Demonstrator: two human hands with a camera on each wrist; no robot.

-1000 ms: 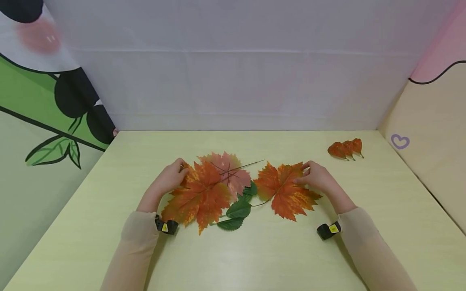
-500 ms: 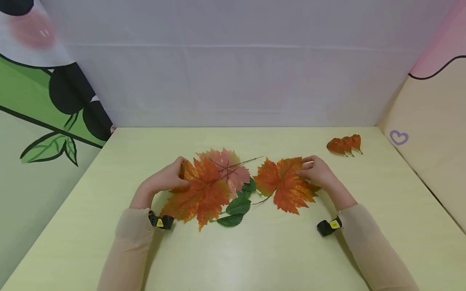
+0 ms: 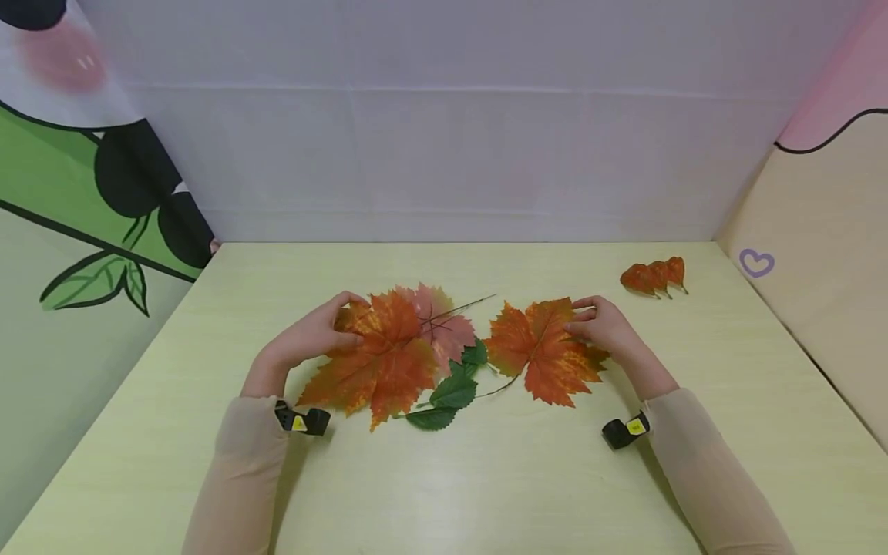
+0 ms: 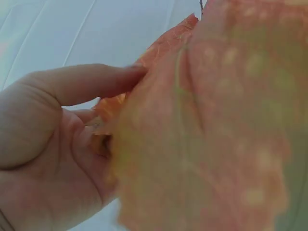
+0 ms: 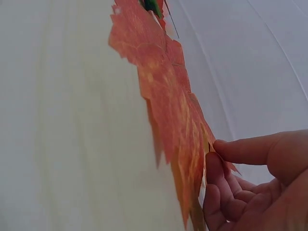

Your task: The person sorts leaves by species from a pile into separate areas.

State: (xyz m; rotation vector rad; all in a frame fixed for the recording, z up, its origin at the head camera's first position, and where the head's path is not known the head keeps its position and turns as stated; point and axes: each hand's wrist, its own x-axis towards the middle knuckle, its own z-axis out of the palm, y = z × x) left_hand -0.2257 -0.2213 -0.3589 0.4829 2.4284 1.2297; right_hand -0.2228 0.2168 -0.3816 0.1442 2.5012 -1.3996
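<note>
My left hand [image 3: 315,331] grips the upper left edge of a large orange maple leaf [image 3: 388,366], thumb on its face and fingers behind. In the left wrist view that leaf [image 4: 207,134] fills much of the picture, hiding most of the fingers. At the right, my right hand [image 3: 602,324] pinches the edge of a second orange maple leaf [image 3: 544,347] between thumb and fingers, plain in the right wrist view, where the leaf [image 5: 161,86] appears nearly edge-on. A pinkish maple leaf [image 3: 447,327] lies partly behind the left orange leaf. Green leaves [image 3: 454,391] sit between the two orange ones.
Several small dark orange leaves [image 3: 654,277] lie overlapping at the table's back right. The pale table [image 3: 444,493] meets a white backdrop [image 3: 444,169] behind. Printed panels stand on both sides, and each wrist carries a small black camera [image 3: 624,430].
My left hand has taken a wider hold on the left orange leaf, thumb moving onto its face, and shifted it slightly left. The right hand stays at its leaf. The head view has tilted slightly.
</note>
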